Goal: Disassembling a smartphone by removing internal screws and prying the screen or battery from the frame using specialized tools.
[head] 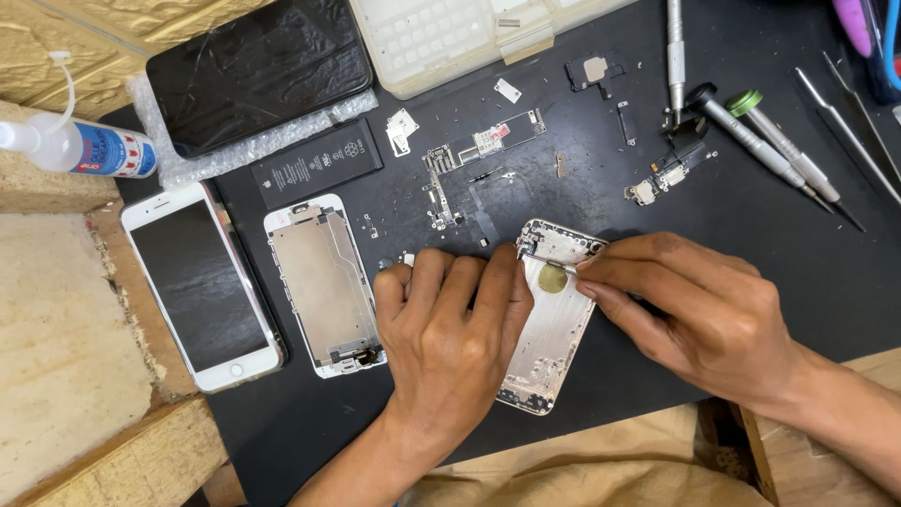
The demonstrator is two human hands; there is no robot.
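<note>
The tool tip pinched in the right hand is mostly hidden by its fingertips, so its kind can't be told; the lower left part of the bare metal phone shell is covered by the left hand; tweezers at upper right are cut off by the frame edge. The left hand is laid palm down at centre, fingers together and pressed on the shell's left edge; the right hand is reached in from lower right, thumb and forefinger clamped on the thin tool at the shell's top. The shell is a dull silver rounded rectangle w/ a round yellowish patch, lying at centre on the black mat. Left of it are seen a screen assembly w/ metal back plate, a white phone, a black battery and a narrow logic board; screwdrivers lie at upper right.
</note>
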